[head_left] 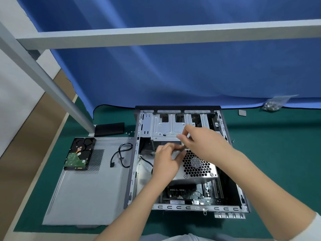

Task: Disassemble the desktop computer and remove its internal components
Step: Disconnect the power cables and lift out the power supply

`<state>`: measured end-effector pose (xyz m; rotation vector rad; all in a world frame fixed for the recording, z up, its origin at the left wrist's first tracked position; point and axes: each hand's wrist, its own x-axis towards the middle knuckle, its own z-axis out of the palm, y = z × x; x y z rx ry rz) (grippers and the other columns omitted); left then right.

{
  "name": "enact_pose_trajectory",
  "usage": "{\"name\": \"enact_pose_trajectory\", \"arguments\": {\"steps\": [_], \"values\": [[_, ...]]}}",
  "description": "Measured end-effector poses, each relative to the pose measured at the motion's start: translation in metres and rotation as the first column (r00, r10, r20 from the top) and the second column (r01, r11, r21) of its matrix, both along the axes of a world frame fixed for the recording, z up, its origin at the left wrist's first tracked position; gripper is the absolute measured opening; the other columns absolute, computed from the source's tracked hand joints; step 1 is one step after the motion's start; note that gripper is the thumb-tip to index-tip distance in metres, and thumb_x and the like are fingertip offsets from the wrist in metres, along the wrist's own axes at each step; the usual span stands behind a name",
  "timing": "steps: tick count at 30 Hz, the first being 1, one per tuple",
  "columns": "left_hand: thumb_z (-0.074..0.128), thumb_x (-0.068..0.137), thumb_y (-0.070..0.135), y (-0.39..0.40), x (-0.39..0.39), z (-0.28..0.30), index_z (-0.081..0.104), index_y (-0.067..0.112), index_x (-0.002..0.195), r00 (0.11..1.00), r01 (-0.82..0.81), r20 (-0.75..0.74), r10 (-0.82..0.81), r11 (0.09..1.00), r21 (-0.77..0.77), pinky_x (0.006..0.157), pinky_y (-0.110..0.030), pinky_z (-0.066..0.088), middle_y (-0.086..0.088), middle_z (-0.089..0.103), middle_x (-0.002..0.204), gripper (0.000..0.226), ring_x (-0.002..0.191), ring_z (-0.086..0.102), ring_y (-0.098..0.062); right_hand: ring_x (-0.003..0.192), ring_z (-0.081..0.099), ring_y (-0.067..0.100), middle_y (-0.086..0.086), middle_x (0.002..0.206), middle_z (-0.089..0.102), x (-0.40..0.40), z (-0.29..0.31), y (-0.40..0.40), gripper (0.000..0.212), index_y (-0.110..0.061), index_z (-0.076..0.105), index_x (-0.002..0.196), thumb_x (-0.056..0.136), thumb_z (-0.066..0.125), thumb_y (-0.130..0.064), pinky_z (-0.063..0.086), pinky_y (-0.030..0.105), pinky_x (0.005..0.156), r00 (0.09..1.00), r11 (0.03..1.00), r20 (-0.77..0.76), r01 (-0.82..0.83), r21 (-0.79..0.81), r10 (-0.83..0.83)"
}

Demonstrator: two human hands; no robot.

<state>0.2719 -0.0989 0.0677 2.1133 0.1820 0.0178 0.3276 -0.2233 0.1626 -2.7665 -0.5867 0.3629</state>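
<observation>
The open computer case lies on its side on the green mat. Inside it sits the power supply with a honeycomb fan grille, and the motherboard shows below it. My left hand grips the left top edge of the power supply. My right hand pinches a small pale part just above the supply's top edge, near the drive cage. What the part is stays hidden by my fingers. The removed side panel lies to the left, bearing a hard drive and a black cable.
A black box and small screws lie behind the panel. A bag of screws and a small grey square rest at the back right by the blue curtain. A grey metal frame post stands at the left.
</observation>
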Motion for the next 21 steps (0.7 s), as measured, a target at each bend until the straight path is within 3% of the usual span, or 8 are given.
{"name": "enact_pose_trajectory", "arguments": {"steps": [5,9,14,17,19,21], "values": [[0.063,0.089,0.030,0.0005,-0.0002,-0.0004,0.060,0.034,0.089,1.000,0.021,0.010,-0.021,1.000,-0.005,0.077,-0.003,0.028,0.025,0.056,0.088,0.005,0.095,0.039,-0.004,0.050,0.041,0.006,-0.009,0.059,0.049,-0.0006,-0.0012,-0.0011,0.016,-0.031,0.044,0.108,0.092,0.041,-0.029,0.025,0.027,0.046,0.995,0.998,-0.095,0.004,0.061,0.002],[0.063,0.088,0.030,0.0008,-0.0001,-0.0009,0.063,0.032,0.093,1.000,0.012,-0.007,-0.012,1.000,-0.012,0.078,-0.002,0.028,0.026,0.056,0.091,0.005,0.097,0.038,-0.002,0.048,0.041,0.005,-0.008,0.057,0.050,-0.0006,-0.0027,-0.0005,0.019,-0.028,0.050,0.098,0.096,0.038,-0.043,0.024,0.026,0.045,0.999,0.999,-0.040,0.020,0.039,-0.018],[0.063,0.088,0.029,0.0012,0.0001,0.0036,0.060,0.041,0.087,1.000,0.022,-0.020,-0.023,0.998,-0.052,0.079,-0.002,0.028,0.026,0.058,0.091,0.012,0.099,0.039,-0.002,0.050,0.041,0.003,-0.009,0.057,0.050,0.0007,-0.0055,-0.0024,0.013,-0.035,0.046,0.105,0.093,0.042,-0.033,0.026,0.026,0.046,0.999,0.998,-0.030,0.034,0.046,-0.033],[0.065,0.087,0.030,0.0015,0.0003,0.0051,0.062,0.042,0.086,1.000,0.004,-0.022,-0.006,0.997,-0.077,0.078,-0.003,0.029,0.026,0.061,0.091,0.013,0.099,0.043,-0.004,0.049,0.041,0.002,-0.009,0.055,0.049,0.0018,-0.0071,-0.0024,0.012,-0.035,0.051,0.094,0.094,0.042,-0.042,0.025,0.025,0.046,0.998,0.997,-0.011,0.066,0.036,-0.066],[0.066,0.086,0.030,0.0009,0.0003,0.0059,0.064,0.043,0.085,1.000,-0.022,-0.022,0.020,0.994,-0.104,0.081,-0.008,0.033,0.026,0.064,0.090,0.012,0.100,0.046,-0.004,0.050,0.040,0.001,-0.011,0.057,0.049,0.0025,-0.0090,-0.0035,0.013,-0.034,0.053,0.094,0.094,0.043,-0.041,0.025,0.025,0.046,0.997,0.997,-0.003,0.074,0.029,-0.074],[0.068,0.085,0.030,0.0007,0.0008,0.0055,0.066,0.041,0.084,0.999,-0.034,-0.037,0.028,0.987,-0.155,0.086,-0.023,0.043,0.024,0.066,0.087,0.011,0.100,0.052,-0.010,0.052,0.043,0.001,-0.012,0.059,0.051,0.0029,-0.0105,-0.0051,0.008,-0.036,0.052,0.097,0.090,0.047,-0.034,0.028,0.025,0.047,0.996,0.993,-0.037,0.085,0.078,-0.082]]}}
